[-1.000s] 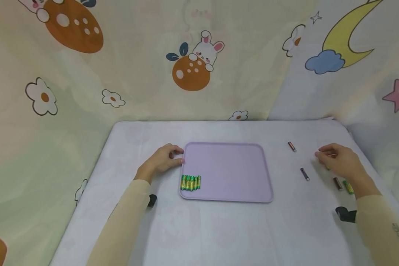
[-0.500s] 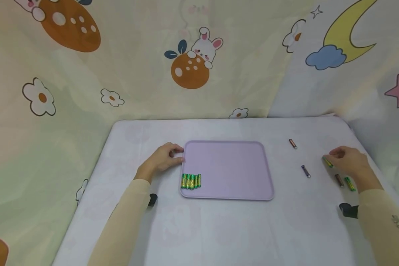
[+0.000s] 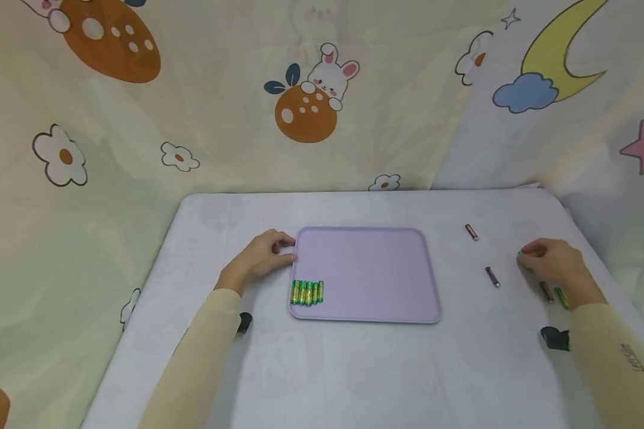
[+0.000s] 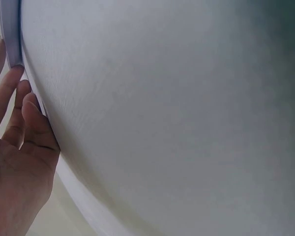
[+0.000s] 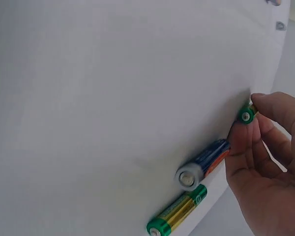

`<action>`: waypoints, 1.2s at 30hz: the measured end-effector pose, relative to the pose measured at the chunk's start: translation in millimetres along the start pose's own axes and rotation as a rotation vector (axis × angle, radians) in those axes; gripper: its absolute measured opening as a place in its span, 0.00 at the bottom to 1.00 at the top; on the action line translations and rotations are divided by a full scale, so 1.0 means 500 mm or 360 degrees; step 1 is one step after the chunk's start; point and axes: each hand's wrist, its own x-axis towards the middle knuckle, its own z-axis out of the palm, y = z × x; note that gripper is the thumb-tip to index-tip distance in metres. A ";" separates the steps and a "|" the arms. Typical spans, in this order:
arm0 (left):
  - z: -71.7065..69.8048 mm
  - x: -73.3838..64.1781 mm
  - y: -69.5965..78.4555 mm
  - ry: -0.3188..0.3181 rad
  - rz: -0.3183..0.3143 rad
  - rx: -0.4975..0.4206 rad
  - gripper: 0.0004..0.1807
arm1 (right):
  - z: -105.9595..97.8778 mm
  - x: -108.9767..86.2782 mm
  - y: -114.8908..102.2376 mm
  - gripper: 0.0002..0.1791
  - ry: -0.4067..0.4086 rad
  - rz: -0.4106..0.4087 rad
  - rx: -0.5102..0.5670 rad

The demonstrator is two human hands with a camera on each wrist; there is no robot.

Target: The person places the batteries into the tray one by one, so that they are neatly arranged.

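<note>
At the left edge of a lilac tray (image 3: 370, 274), my left hand (image 3: 257, 255) rests its fingertips and thumb against the rim. The same hand (image 4: 19, 162) shows relaxed fingers along the tray's edge (image 4: 11, 34) in the left wrist view. Several green-and-gold batteries (image 3: 307, 293) lie side by side in the tray's lower left corner. Over to the right, my right hand (image 3: 555, 262) pinches a green-and-gold battery (image 5: 246, 115) between thumb and fingers, close over the table. Beside that hand lie a dark blue and orange battery (image 5: 204, 164) and another green-and-gold battery (image 5: 178, 211).
Two more batteries, a copper-and-dark one (image 3: 471, 232) and a dark purplish one (image 3: 492, 277), lie apart between the tray and my right hand. A white cloth (image 3: 354, 375) covers the table. Patterned curtain fabric (image 3: 220, 107) stands behind it.
My right hand came down onto the green-and-gold battery, closed thumb and fingers on it, and shifted slightly left. The left hand stays at the tray's edge.
</note>
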 end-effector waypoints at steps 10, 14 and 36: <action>-0.001 0.006 -0.009 0.0002 -0.0021 0.0009 0.26 | 0.003 0.003 -0.063 0.33 -0.0093 -0.0174 0.0201; -0.004 0.006 -0.008 0.0000 -0.0022 0.0010 0.26 | 0.007 -0.002 -0.102 0.31 -0.0168 -0.0268 0.0377; -0.001 0.007 0.000 -0.0012 -0.0053 0.0018 0.26 | 0.175 -0.059 -0.387 0.13 -0.0524 -0.0717 0.0759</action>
